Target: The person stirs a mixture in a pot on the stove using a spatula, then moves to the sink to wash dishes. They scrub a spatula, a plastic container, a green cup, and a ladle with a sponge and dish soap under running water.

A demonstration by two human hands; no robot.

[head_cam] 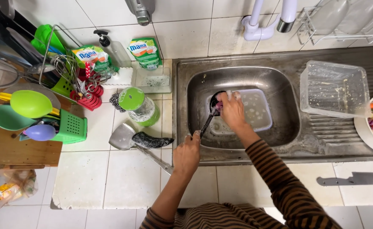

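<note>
We're at the sink (182, 106), looking straight down at a black ladle (212, 111) held over the basin. Our left hand (187, 154) is closed round the end of the handle, right at the sink's front edge. Our right hand (232, 111) is curled up against the bowl of the ladle with something pale and soapy pinched in the fingers; it's too small for us to tell if it's a sponge or a cloth. The ladle slants from the front rim up into the basin, bowl end over the left edge of a clear plastic container (258, 111) sitting in the bottom with sudsy water in it.

On the draining board to the right there's another clear tub (334, 88), tipped on its side, and just beside it a white plate (364, 131) of chopped vegetables at the edge of the view. A knife (354, 180) lies on the tiles in front of that.

Left of the sink we've got a green-lidded jar (137, 106), a metal spatula (122, 138) next to a dark scrubber (151, 141), two soap pouches (145, 51) against the wall, a pump bottle (114, 48), and a green basket (71, 126) of utensils.
</note>
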